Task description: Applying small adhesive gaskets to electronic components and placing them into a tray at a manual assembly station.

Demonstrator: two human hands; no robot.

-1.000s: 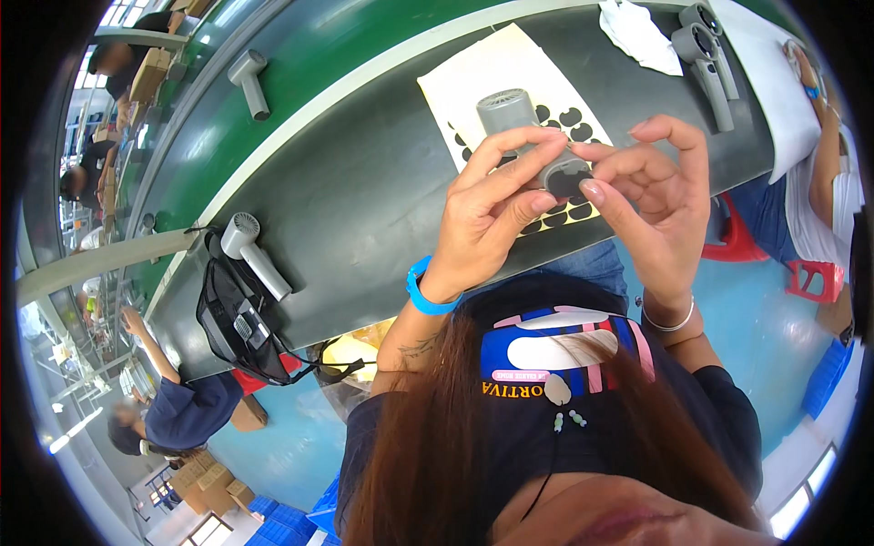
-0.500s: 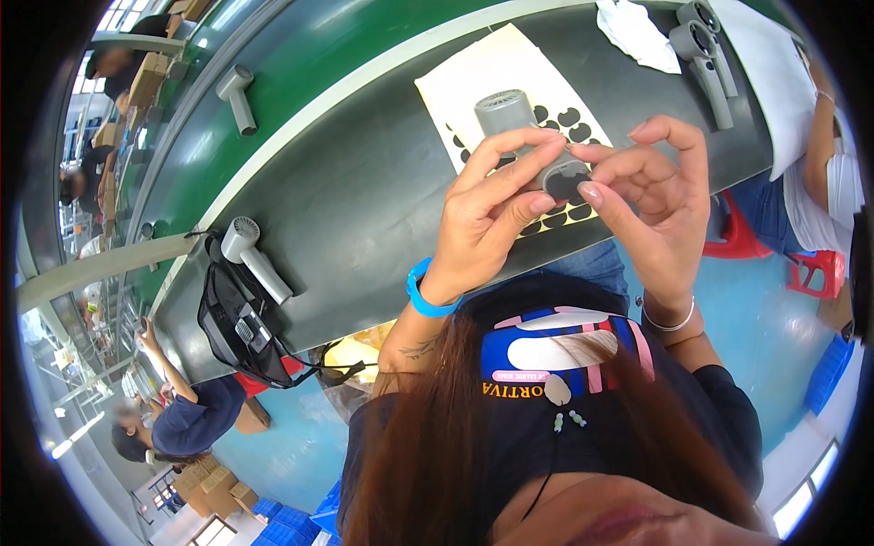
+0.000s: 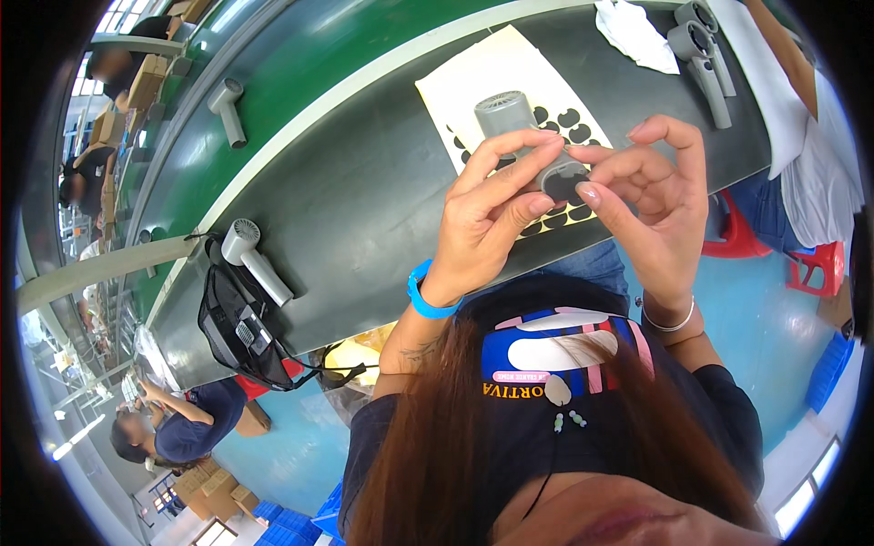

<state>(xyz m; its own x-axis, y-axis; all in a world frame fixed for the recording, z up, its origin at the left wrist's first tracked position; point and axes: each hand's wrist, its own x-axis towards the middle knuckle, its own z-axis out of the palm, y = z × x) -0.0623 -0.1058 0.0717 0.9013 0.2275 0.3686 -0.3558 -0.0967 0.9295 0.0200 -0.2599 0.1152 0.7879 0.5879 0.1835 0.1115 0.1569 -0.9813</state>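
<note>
Seen from my remote post, my left hand (image 3: 482, 205) grips a grey handheld fan (image 3: 503, 116) by its handle, fingers and thumb closed, over a pale sheet (image 3: 478, 68) bearing black rounded pieces. My right hand (image 3: 660, 218) has its thumb tip at the black patch (image 3: 563, 189) on the handle's end; whether it pinches anything, I cannot tell.

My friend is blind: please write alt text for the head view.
A person's left hand holds a gray grille-headed device while the right hand touches the black patch at its end, above a cream sheet of similar patches on a dark worktop.
</note>
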